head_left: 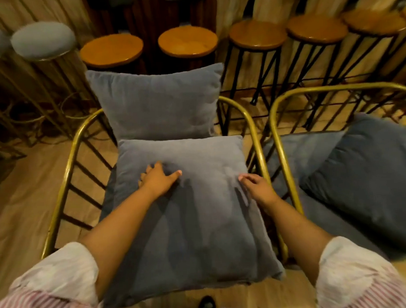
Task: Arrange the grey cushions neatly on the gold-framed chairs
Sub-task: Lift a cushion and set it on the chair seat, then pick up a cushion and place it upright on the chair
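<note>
A gold-framed chair point(65, 173) stands right in front of me. One grey cushion point(158, 104) leans upright against its back. A second grey cushion point(200, 223) lies flat on the seat. My left hand point(157, 179) rests palm down on the flat cushion with the fingers spread. My right hand point(257, 186) touches that cushion's right edge, fingers loosely curled, gripping nothing that I can see. A second gold-framed chair point(283, 150) stands to the right, with a tilted grey cushion point(370, 174) lying askew on its grey seat pad point(302, 154).
Behind the chairs stand several round wooden-topped bar stools point(187, 41) on black legs. Two grey padded stools point(43, 41) with gold legs stand at the far left. The floor is light wood. A dark shoe point(206, 306) shows at the bottom edge.
</note>
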